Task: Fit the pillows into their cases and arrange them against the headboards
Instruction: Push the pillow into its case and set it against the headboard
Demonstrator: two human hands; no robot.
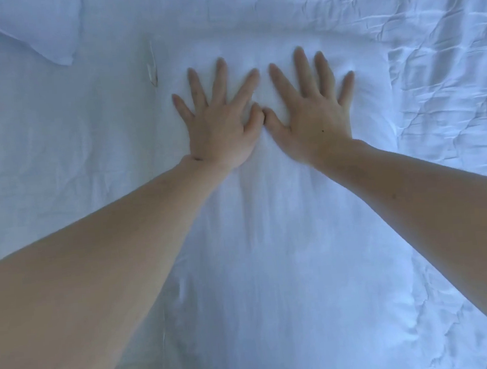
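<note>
a second cased pillow lies at the far left corner of the bed, then the left hand and right hand, fingers spread flat, thumbs touching, press the white pillow in the middle, crumpled sheet beyond.

Both hands lie side by side on the pillow; another pillow far left
</note>
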